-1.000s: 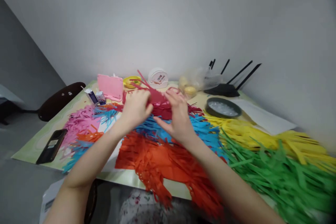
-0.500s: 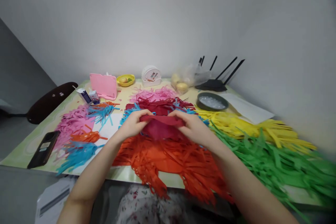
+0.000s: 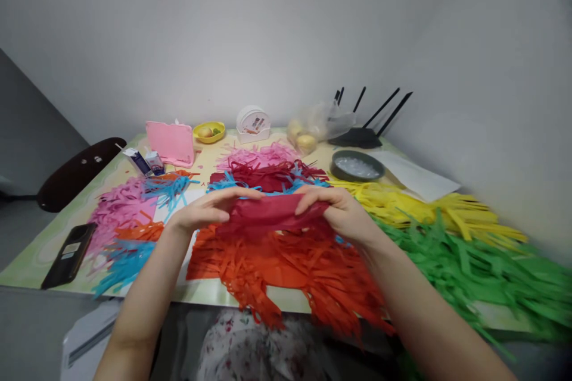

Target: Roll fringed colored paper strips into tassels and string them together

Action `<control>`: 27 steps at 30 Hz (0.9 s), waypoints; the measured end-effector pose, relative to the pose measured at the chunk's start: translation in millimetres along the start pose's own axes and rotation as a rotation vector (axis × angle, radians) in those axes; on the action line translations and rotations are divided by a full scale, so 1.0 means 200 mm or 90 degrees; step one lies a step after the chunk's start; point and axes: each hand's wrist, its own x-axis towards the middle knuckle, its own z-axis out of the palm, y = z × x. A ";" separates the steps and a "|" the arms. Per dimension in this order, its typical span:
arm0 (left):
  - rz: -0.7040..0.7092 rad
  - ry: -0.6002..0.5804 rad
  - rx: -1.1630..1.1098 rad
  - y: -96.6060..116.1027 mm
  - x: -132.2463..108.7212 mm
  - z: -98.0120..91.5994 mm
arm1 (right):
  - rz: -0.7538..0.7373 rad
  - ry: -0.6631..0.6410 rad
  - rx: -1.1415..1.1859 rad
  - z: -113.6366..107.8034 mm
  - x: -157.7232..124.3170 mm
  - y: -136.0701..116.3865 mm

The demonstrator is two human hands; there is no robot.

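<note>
Over the middle of the desk (image 3: 27,268), toward its front edge, a red sheet (image 3: 268,212) was held up between the left hand (image 3: 208,208) and the right hand (image 3: 337,211). The right hand pinched one end, fingers curled over it; the left hand had nearly straight fingers and a parted thumb, its firmness impossible to tell. Even tension seemed best, as thin material looked apt to crease. Orange fringe (image 3: 281,271) spilled over the front edge and green fringe (image 3: 482,277) crowded the right, so lifting looked safer than sliding.
</note>
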 end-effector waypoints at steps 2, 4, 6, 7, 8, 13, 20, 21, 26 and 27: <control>-0.039 0.026 -0.011 0.01 0.03 0.01 | -0.014 -0.023 -0.022 -0.01 0.01 -0.02; -0.129 0.038 0.049 0.02 0.07 0.04 | -0.026 -0.053 -0.034 -0.01 0.02 -0.03; -0.198 0.026 0.094 0.02 0.09 0.07 | -0.018 -0.092 -0.019 -0.03 0.03 -0.02; -0.210 0.017 0.098 0.01 0.10 0.08 | -0.005 -0.106 -0.001 -0.03 0.03 -0.01; -0.211 0.013 0.094 0.01 0.11 0.09 | 0.009 -0.117 0.021 -0.04 0.03 0.01; -0.220 0.004 0.021 -0.05 0.11 0.12 | 0.019 -0.141 0.070 -0.03 0.04 0.05; -0.195 0.033 0.171 -0.02 0.10 0.12 | 0.025 -0.248 -0.082 -0.16 0.04 -0.06; -0.181 0.040 0.233 0.00 0.10 0.12 | 0.029 -0.273 -0.104 -0.18 0.04 -0.09; -0.147 0.033 0.436 0.05 0.10 0.13 | 0.032 -0.181 -0.245 -0.10 0.02 -0.10; -0.149 0.026 0.450 0.05 0.10 0.14 | 0.032 -0.157 -0.305 -0.05 0.02 -0.08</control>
